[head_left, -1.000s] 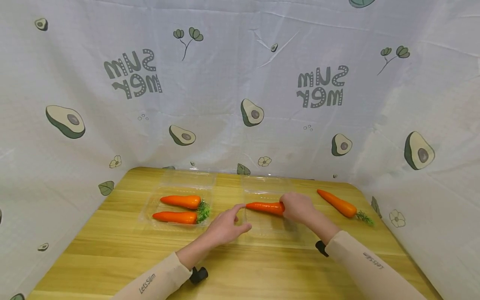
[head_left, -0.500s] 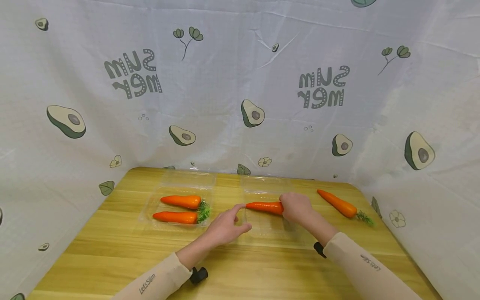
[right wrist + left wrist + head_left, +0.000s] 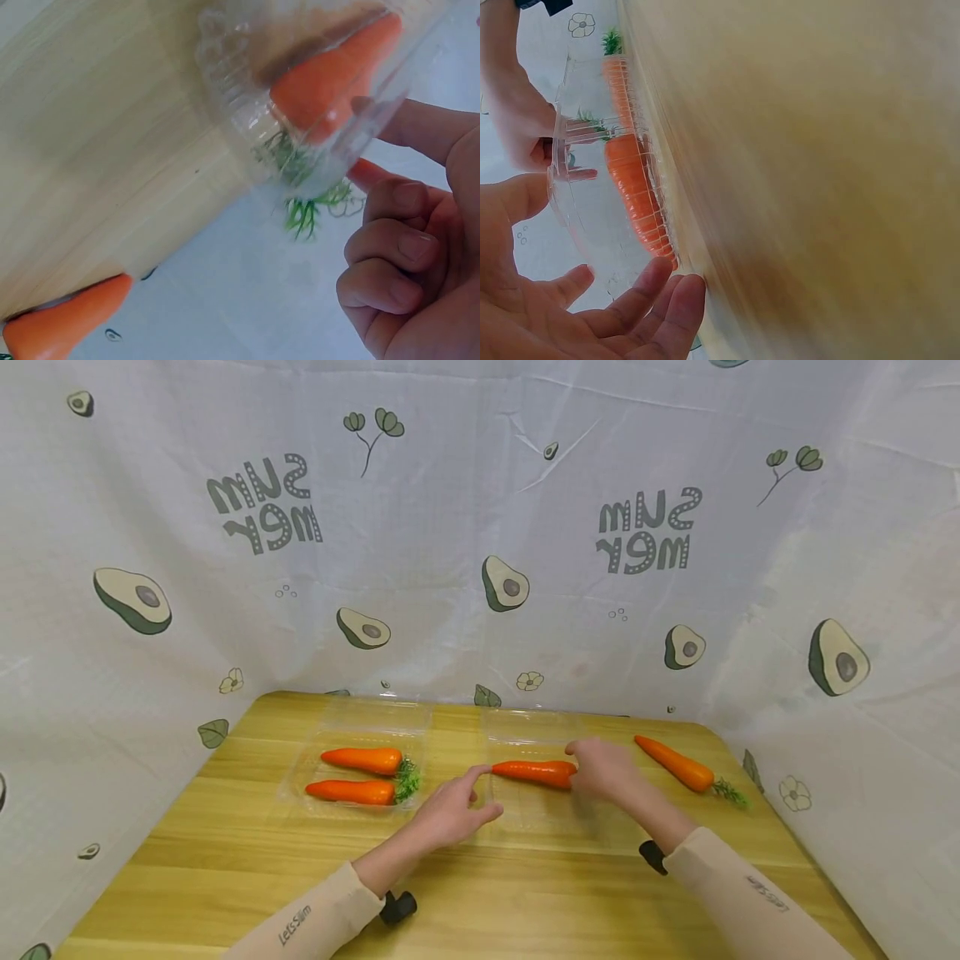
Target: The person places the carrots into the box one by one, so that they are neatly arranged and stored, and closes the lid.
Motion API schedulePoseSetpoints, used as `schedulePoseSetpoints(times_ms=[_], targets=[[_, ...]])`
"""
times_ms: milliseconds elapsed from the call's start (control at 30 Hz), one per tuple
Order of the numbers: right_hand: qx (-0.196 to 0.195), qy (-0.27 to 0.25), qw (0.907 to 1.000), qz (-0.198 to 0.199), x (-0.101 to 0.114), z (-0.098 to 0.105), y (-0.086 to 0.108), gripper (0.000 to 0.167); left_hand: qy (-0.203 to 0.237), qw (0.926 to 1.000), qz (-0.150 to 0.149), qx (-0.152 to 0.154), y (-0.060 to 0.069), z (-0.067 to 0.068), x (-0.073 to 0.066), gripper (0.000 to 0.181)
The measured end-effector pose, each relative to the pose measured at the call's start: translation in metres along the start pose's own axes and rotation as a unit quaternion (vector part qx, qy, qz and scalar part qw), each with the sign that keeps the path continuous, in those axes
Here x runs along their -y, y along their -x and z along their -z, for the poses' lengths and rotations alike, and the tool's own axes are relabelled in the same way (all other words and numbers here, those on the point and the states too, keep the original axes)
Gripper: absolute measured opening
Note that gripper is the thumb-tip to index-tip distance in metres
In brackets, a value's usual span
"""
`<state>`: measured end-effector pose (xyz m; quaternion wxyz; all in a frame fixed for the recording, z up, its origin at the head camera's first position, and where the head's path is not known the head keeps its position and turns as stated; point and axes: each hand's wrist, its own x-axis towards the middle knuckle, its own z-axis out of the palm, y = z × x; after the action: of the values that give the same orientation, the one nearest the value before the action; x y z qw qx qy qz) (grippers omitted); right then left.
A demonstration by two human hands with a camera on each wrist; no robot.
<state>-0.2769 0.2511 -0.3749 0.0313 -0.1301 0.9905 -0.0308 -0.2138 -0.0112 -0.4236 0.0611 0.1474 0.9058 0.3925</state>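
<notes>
In the head view a carrot (image 3: 534, 772) lies in the right clear plastic box (image 3: 517, 814), its tip to the left. My left hand (image 3: 450, 812) has its index fingertip at the box's left edge, beside that tip; the left wrist view shows its fingers (image 3: 682, 304) loosely extended, holding nothing. My right hand (image 3: 606, 770) is at the carrot's thick end. In the right wrist view two of its digits stand apart by the box wall near the carrot (image 3: 315, 94), the others curled. The carrot's green top (image 3: 304, 214) shows there, hidden in the head view.
To the left stands another open clear box (image 3: 300, 777) with two carrots (image 3: 363, 761) in it, green tops to the right. One more carrot (image 3: 675, 764) lies on the wooden table (image 3: 480, 893) at the right. A patterned cloth (image 3: 435, 527) hangs behind.
My right hand has let go of the carrot's thick end and moved slightly right, its fingers spread, so more of the carrot shows. My left hand has stayed in place.
</notes>
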Motion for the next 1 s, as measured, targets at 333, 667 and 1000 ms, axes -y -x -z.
schedulePoseSetpoints(times_ms=[333,667,1000], targets=[[-0.019,-0.034,0.9991,-0.014,-0.022,0.018,0.016,0.046,0.001,1.0,0.001,0.004,0.0,0.0,0.001,0.069],[-0.024,-0.21,0.9774,0.008,-0.057,0.018,0.025,0.049,0.001,1.0,0.002,0.006,-0.002,-0.002,0.003,0.069],[-0.019,-0.282,0.9587,-0.03,-0.093,0.015,0.033,0.06,0.003,1.0,0.003,0.004,-0.002,-0.001,0.002,0.069]])
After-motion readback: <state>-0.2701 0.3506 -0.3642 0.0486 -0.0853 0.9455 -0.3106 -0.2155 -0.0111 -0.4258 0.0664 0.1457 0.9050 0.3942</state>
